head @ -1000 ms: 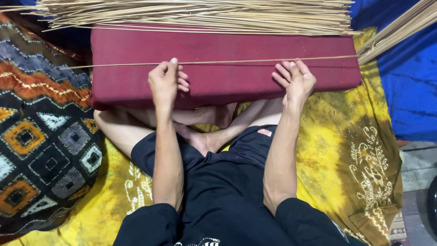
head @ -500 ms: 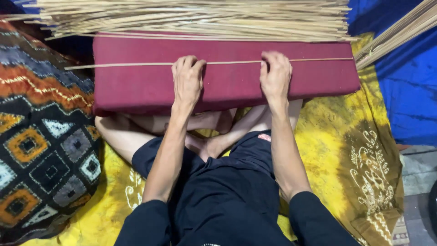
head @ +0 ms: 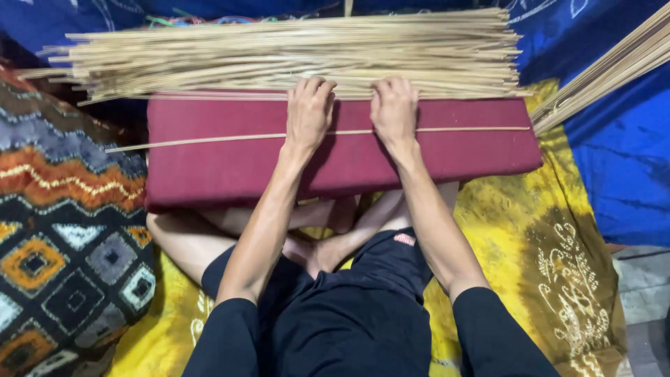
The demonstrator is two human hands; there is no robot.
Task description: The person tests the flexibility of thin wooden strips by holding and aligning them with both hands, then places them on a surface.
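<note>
I sit cross-legged, looking down at my own lap, in black sleeves and black shorts. A long, flat, dark red cloth-covered cushion [head: 230, 164] lies across my knees like a work board.

My left hand [head: 309, 112] rests palm down on the far edge of the cushion, fingers held side by side and slightly bent, the tips touching the near edge of a wide heap of thin, pale straw-coloured sticks [head: 293, 52]. My right hand [head: 394, 108] lies just beside it in the same pose, fingers together, tips at the heap too. Neither hand is pinching anything that I can see.

One single thin pale stick [head: 209, 139] lies lengthwise across the top of the cushion, apart from the heap, running under both my hands from the cushion's left end to its right end.

The heap of sticks stretches beyond the cushion, on blue patterned cloth [head: 614, 160]. A second bundle of the same sticks [head: 607, 70] slants in at the upper right. Under me lies a yellow printed cloth [head: 530, 244]. On my left is a woven pillow with orange, black and grey diamond shapes [head: 63, 251].
</note>
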